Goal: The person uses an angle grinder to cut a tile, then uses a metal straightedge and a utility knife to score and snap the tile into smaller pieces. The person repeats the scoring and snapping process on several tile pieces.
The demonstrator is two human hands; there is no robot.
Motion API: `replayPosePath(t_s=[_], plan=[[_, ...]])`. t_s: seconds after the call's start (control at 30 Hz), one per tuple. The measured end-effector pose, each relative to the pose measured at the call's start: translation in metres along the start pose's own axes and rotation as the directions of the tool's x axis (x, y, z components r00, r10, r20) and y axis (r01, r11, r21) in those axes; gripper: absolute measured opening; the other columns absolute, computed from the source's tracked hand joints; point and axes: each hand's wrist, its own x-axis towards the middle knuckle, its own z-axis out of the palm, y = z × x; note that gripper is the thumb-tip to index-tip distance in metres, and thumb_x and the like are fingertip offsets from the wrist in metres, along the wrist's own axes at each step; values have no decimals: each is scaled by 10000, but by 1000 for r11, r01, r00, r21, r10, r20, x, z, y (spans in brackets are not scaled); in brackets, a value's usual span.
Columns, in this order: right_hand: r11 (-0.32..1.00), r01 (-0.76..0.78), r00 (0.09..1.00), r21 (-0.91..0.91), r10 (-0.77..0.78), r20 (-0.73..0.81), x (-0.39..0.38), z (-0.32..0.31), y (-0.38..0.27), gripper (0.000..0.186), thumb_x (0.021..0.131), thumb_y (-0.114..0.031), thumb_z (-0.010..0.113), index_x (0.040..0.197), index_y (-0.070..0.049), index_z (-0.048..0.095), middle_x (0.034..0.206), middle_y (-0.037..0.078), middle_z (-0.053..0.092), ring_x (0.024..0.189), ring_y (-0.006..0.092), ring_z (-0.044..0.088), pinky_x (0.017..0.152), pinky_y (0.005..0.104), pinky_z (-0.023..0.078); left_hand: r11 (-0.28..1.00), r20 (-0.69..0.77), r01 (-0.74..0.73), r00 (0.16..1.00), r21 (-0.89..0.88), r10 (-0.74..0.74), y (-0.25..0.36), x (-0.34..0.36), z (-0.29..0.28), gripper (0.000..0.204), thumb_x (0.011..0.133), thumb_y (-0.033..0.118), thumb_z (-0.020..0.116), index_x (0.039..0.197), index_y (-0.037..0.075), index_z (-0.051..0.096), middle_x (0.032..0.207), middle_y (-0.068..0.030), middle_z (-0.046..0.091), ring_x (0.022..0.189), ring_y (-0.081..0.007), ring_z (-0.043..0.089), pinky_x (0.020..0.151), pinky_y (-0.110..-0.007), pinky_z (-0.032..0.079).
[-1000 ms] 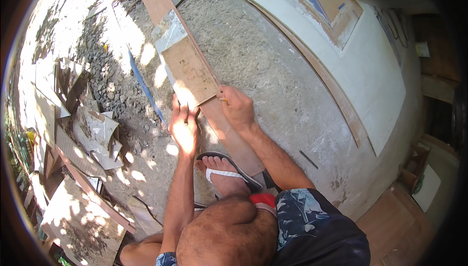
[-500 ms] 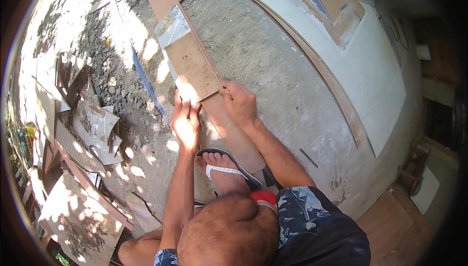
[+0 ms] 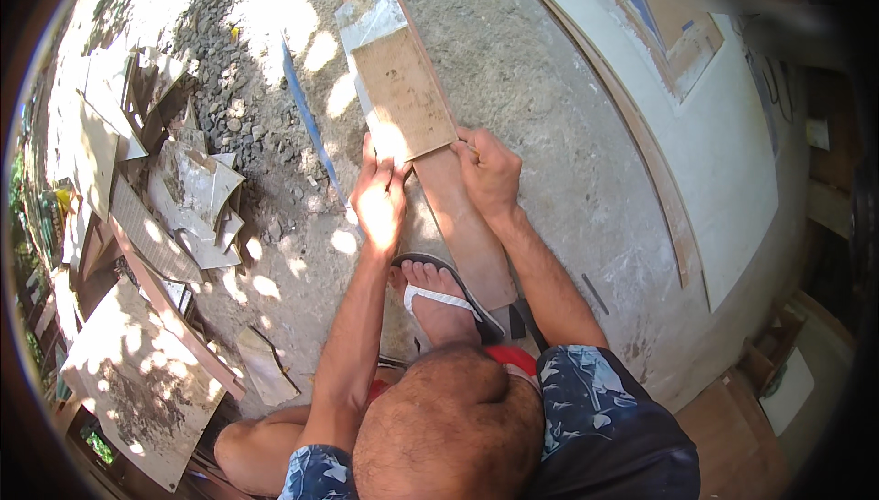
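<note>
Nearest, a bare knee (image 3: 449, 436) rises between the forearms, and below it a foot in a sandal (image 3: 444, 298) rests on the rough concrete floor (image 3: 586, 216). Just beside the sandal lies the near end of a long brown plank (image 3: 472, 244), which runs away up the middle. The left hand (image 3: 380, 202) has its fingers against the near left corner of a brown board (image 3: 403, 97) lying on the plank; whether its grip clamps the board I cannot tell. The right hand (image 3: 492, 170) is at the near right corner, its grip curled closed on a slim stick (image 3: 472, 146), mostly hidden by the fingers. To the left, broken scraps (image 3: 192, 189) lie heaped, with dark gravel (image 3: 220, 88) beyond and a blue strip (image 3: 307, 106) between gravel and board. A grey-white piece (image 3: 380, 10) shows past the board's far edge. To the right spreads a large white sheet (image 3: 723, 189), with a blue-and-brown panel (image 3: 682, 38) on its far part.
</note>
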Motion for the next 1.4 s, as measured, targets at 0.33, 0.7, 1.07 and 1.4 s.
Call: replayPosePath(t_s=[0.33,0.7,1.07,1.4], plan=[[1000,-16,999,21,17,-31,-1,2,6,151,899,-68,830,1026,-38,755,945,131,790,779,279,755,674,386,580,998,38,44,998,-34,-43,6,0,-1,271,989,24,745,1249,-48,738,1568,-219,593,1114,-254,783,874,-336,637],[991,-103,995,86,102,22,-6,-2,-5,274,900,-56,800,1160,-59,715,957,155,739,840,337,729,717,431,586,966,121,198,976,-165,-180,21,38,-17,753,889,133,892,1560,24,568,1614,-212,559,1274,-246,696,1039,-361,588],[998,43,999,47,-43,5,-4,1,-1,263,883,13,742,1138,-43,708,986,142,769,942,347,762,784,436,625,976,239,175,961,-127,-142,0,56,-3,869,903,198,883,1639,26,455,1694,-294,400,1485,-428,492,1228,-456,422],[993,111,994,-27,-111,13,-4,0,4,312,863,1,796,1169,-35,746,998,146,788,919,313,786,745,405,632,962,271,208,950,-175,-156,-4,55,1,891,924,165,859,1668,17,392,1698,-311,383,1484,-413,486,1233,-448,409]])
